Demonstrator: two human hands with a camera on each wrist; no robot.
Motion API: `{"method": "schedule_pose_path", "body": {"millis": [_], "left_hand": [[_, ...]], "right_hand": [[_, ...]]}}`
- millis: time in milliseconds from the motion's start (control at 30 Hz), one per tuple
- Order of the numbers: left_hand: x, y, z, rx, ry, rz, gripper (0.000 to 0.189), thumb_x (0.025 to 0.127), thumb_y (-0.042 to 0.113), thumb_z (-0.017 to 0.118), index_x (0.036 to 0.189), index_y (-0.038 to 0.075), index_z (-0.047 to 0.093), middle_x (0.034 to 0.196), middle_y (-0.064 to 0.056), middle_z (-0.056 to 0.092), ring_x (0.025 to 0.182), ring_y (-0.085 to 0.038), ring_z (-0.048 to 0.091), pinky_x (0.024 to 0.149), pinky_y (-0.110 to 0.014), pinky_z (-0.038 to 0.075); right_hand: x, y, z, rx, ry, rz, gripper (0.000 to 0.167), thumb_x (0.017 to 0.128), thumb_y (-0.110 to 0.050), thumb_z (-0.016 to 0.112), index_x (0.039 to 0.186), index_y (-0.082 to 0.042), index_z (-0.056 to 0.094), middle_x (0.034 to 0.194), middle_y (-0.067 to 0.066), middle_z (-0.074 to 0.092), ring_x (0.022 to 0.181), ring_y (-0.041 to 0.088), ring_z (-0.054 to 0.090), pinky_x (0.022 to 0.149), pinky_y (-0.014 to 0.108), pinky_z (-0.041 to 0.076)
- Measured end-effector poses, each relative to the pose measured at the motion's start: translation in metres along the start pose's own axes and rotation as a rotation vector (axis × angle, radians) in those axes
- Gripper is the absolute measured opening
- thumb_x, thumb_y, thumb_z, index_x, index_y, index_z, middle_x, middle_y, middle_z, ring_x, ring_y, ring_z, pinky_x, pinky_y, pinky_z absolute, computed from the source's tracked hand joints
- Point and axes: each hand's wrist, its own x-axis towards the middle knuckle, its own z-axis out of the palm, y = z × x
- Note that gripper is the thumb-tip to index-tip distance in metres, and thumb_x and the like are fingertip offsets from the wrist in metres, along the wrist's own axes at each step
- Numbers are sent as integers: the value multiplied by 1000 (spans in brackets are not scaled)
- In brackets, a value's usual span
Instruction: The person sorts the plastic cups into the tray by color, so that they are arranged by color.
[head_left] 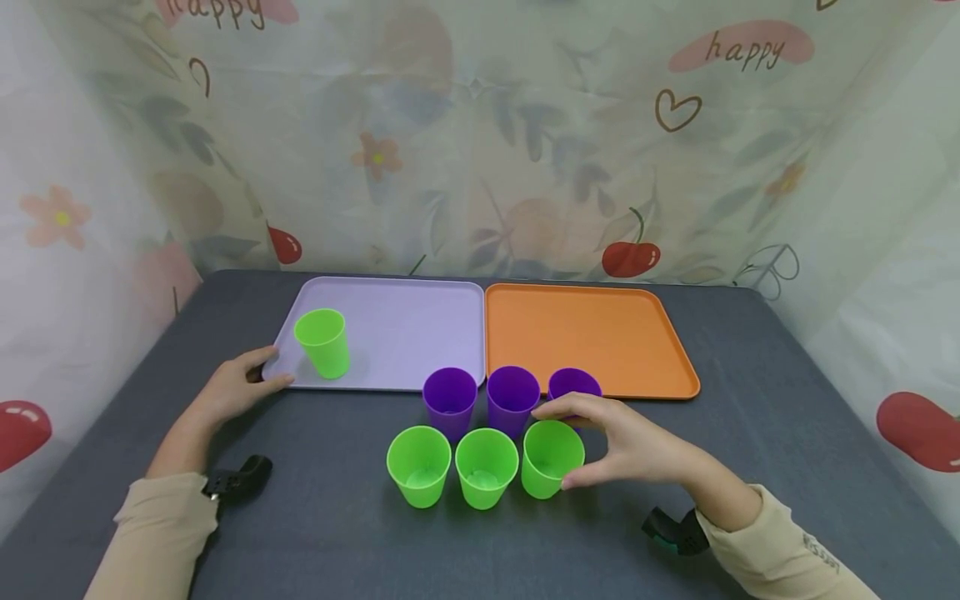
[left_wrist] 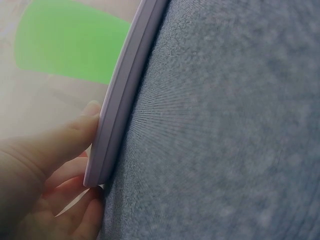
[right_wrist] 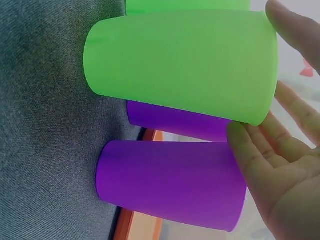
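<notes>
My right hand (head_left: 628, 440) spans the rim of the rightmost green cup (head_left: 542, 471), thumb on its near side and fingers on its far side. In the right wrist view that green cup (right_wrist: 180, 65) stands beside a purple cup (right_wrist: 170, 182), whose rim is close to the fingers. My left hand (head_left: 234, 385) holds the near left corner of the lavender tray (head_left: 408, 333); the left wrist view has the thumb along the tray rim (left_wrist: 117, 100) and the fingers curled at its corner. Another green cup (head_left: 327, 346) stands upright on this tray, near that hand.
Two more green cups, one at left (head_left: 418, 471) and one in the middle (head_left: 483, 475), complete the front row. Behind are three purple cups (head_left: 448, 408), the right one partly hidden by my hand. An orange tray (head_left: 585, 333) adjoins the lavender one on the dark cloth-covered table (head_left: 337, 533).
</notes>
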Motion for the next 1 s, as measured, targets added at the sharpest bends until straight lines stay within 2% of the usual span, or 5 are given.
{"method": "schedule_pose_path", "body": {"millis": [333, 600, 1000], "left_hand": [[-1, 0, 0, -17, -8, -4, 75, 89, 36, 61, 138, -12, 32, 139, -39, 33, 125, -51, 40, 100, -58, 37], [-3, 2, -1, -26, -9, -3, 75, 89, 37, 61, 139, -12, 32, 140, -38, 33, 126, -51, 38, 101, -58, 36], [-2, 1, -1, -26, -15, -15, 76, 89, 37, 61, 140, -11, 31, 141, -38, 32, 127, -51, 36, 102, -58, 35]], "right_hand": [[0, -2, 1, -16, -1, -14, 60, 75, -25, 78, 126, -4, 53, 124, 8, 60, 114, 12, 56, 99, 23, 45], [2, -6, -3, 7, -11, -40, 59, 76, -25, 77, 127, -9, 52, 124, 10, 60, 115, 12, 56, 98, 24, 46], [4, -22, -27, 97, 2, -15, 64, 73, -19, 80, 130, -12, 50, 127, 7, 58, 120, 5, 52, 102, 20, 42]]}}
